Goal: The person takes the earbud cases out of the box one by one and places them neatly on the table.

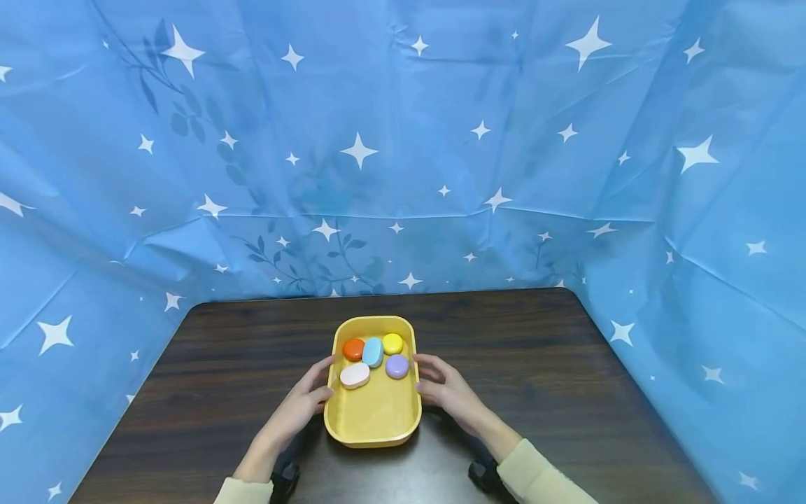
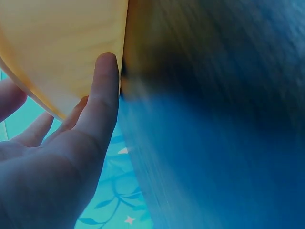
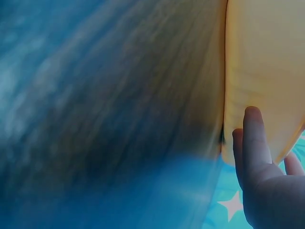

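Observation:
A yellow rectangular tray [image 1: 373, 420] with rounded corners stands on the dark table. My left hand [image 1: 301, 407] touches its left side, fingertips and thumb right at the rim; in the left wrist view, extended fingers [image 2: 102, 90] lie along the outer wall. From the right, my right hand [image 1: 455, 397] touches the opposite side, its fingers [image 3: 255, 138] straight against the wall. Inside, toward the far end, lie smooth rounded pieces: orange-red [image 1: 354, 349], light blue [image 1: 373, 353], yellow [image 1: 393, 344], purple [image 1: 397, 367] and pale pink [image 1: 355, 376].
The dark wood-grain table [image 1: 504, 336] extends on both sides of the tray. A blue curtain [image 1: 403, 175] with white stars hangs behind and around it. Black bands [image 1: 286, 479] sit at the wrists, below pale yellow sleeves [image 1: 541, 476].

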### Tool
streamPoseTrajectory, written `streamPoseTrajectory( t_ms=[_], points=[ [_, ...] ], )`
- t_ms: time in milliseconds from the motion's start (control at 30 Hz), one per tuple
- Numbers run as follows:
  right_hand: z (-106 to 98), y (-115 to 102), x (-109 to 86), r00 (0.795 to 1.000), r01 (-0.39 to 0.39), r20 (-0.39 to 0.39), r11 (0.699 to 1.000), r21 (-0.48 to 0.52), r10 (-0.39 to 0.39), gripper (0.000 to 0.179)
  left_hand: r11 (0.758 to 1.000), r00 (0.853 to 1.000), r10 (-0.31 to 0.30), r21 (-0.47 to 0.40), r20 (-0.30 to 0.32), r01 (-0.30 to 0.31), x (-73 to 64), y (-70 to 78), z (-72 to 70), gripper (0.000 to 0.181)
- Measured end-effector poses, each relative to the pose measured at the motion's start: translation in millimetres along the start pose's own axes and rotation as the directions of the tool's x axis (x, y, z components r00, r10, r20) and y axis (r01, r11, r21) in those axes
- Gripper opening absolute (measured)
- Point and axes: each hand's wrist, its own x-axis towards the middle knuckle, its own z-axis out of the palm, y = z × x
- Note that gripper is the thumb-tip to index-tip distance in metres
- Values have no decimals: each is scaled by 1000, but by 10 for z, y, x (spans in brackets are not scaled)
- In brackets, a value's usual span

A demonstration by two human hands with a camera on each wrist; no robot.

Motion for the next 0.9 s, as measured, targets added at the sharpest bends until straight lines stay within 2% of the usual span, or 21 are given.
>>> streamPoseTrajectory(
  t_ms=[167, 667, 900],
  points=[
    [42, 17, 39, 1000, 7, 7, 1000, 6, -7, 56, 1000, 1000, -17, -1, -21, 17, -14, 0, -53, 60],
    [167, -3, 110, 1000, -15, 14, 1000, 18, 15, 55, 999, 999, -35, -9, -25, 34, -77, -22, -209, 61],
    [181, 11, 137, 999, -21, 50, 999, 44, 19, 57, 999, 999, -34, -2, -31, 34, -90, -29, -257, 61]
  ],
)
